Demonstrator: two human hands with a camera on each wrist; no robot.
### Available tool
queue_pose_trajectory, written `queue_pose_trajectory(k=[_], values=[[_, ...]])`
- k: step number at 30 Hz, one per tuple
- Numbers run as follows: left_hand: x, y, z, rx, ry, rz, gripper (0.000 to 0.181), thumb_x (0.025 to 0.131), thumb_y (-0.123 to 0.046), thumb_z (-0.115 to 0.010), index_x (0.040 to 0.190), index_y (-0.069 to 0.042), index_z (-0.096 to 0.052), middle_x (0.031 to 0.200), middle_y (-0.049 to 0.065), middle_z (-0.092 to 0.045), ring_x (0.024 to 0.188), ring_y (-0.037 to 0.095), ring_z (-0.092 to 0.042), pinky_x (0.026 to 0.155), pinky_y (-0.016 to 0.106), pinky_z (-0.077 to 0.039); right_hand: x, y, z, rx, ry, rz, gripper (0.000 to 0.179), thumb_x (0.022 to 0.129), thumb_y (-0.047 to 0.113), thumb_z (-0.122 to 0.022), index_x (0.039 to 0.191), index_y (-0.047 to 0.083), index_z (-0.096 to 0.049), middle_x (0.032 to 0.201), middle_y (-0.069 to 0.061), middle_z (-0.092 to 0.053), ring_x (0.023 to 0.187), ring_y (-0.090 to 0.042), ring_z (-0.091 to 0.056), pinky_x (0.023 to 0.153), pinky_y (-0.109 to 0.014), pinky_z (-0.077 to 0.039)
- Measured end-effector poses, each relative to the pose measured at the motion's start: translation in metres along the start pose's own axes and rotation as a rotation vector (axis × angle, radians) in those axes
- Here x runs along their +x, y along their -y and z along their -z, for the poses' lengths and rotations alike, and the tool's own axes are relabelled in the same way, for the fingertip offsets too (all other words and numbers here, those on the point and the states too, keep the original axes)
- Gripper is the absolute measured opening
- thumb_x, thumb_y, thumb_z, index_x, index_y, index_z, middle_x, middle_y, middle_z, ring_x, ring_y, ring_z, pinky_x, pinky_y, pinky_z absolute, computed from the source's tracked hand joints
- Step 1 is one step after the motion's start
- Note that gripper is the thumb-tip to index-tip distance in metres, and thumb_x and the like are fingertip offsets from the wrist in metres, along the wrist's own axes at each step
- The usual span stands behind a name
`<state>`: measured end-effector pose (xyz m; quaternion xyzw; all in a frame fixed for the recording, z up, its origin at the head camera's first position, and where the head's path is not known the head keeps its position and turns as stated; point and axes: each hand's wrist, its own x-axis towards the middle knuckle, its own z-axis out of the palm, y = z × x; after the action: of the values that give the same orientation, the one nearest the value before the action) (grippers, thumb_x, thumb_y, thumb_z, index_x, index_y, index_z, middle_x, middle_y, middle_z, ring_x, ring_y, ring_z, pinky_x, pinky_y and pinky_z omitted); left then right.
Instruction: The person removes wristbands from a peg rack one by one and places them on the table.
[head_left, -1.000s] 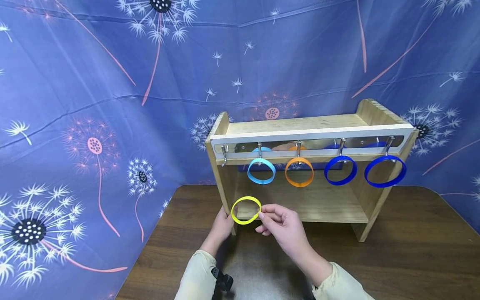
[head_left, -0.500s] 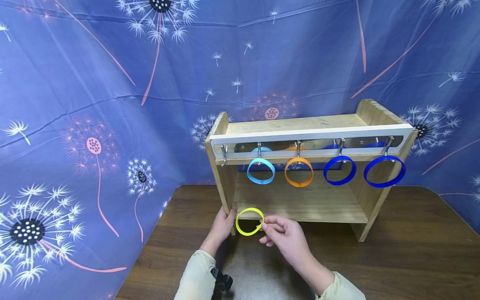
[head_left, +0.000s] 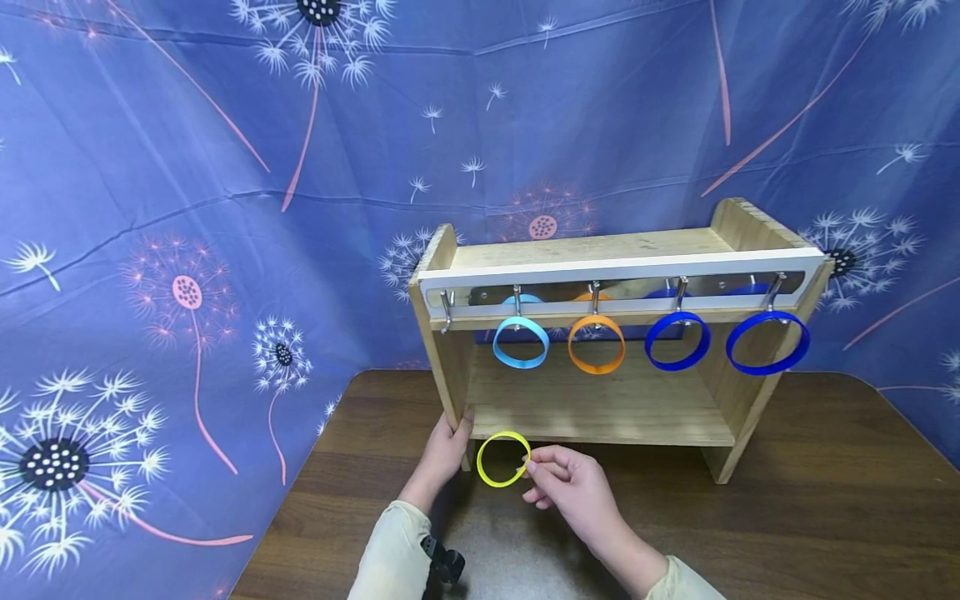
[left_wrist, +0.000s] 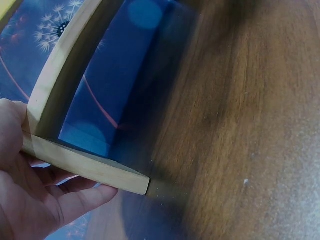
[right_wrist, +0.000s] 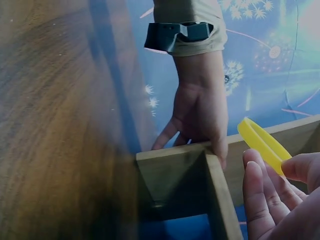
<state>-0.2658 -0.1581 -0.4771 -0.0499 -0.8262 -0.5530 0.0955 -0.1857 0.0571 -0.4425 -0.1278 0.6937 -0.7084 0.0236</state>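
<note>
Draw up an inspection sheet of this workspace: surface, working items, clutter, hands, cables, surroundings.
Surface: brown wood-grain table, with a wooden shelf standing on it.
Working items: yellow ring held near the shelf's lower left; light blue ring, orange ring and two dark blue rings hang from hooks; leftmost hook bears no ring.
Clutter: nothing seen.
Left hand: grips the shelf's left side, low down.
Right hand: pinches the yellow ring.
Cables: nothing seen.
Surroundings: blue dandelion-print cloth behind and to the left; black strap round the left sleeve.
</note>
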Motion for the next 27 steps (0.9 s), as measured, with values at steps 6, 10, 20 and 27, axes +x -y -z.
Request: queue_pose_trajectory(k=[6, 10, 20, 27], values=[[-0.001, 0.000, 0.001, -0.001, 0.002, -0.013, 0.037, 0.103, -0.023, -0.049, 0.130, 0.003, -0.050, 0.130, 0.025, -0.056, 0.125, 0.039, -0.048, 0.106, 0.055, -0.034, 0.000, -0.013, 0.000, 0.001, 0.006, -0.052, 0.024, 0.093, 0.008, -0.065, 0.105, -0.012, -0.061, 0.090, -0.018, -0.071, 0.066, -0.024, -0.070, 0.057, -0.030, -0.057], [-0.001, 0.000, 0.001, -0.016, 0.003, -0.025, 0.037, 0.103, -0.022, -0.050, 0.130, 0.003, -0.049, 0.130, 0.026, -0.056, 0.125, 0.040, -0.048, 0.105, 0.056, -0.035, -0.001, -0.023, -0.002, -0.005, 0.014, -0.081, 0.021, 0.093, 0.008, -0.064, 0.104, -0.010, -0.062, 0.091, -0.020, -0.071, 0.066, -0.026, -0.070, 0.056, -0.030, -0.056], [0.000, 0.002, 0.000, -0.002, 0.000, -0.010, 0.037, 0.103, -0.023, -0.049, 0.130, 0.002, -0.050, 0.130, 0.025, -0.056, 0.125, 0.038, -0.049, 0.105, 0.055, -0.036, -0.003, -0.040, -0.009, -0.042, 0.039, -0.101, 0.021, 0.093, 0.006, -0.062, 0.102, -0.012, -0.062, 0.089, -0.021, -0.070, 0.062, -0.022, -0.068, 0.053, -0.028, -0.055], [-0.002, 0.000, 0.000, -0.049, -0.006, -0.016, 0.038, 0.103, -0.021, -0.050, 0.131, 0.004, -0.048, 0.129, 0.028, -0.055, 0.123, 0.040, -0.049, 0.103, 0.057, -0.035, -0.001, -0.049, -0.014, -0.053, 0.055, -0.120, 0.021, 0.091, 0.006, -0.063, 0.100, -0.013, -0.062, 0.087, -0.021, -0.070, 0.060, -0.021, -0.067, 0.051, -0.026, -0.054]])
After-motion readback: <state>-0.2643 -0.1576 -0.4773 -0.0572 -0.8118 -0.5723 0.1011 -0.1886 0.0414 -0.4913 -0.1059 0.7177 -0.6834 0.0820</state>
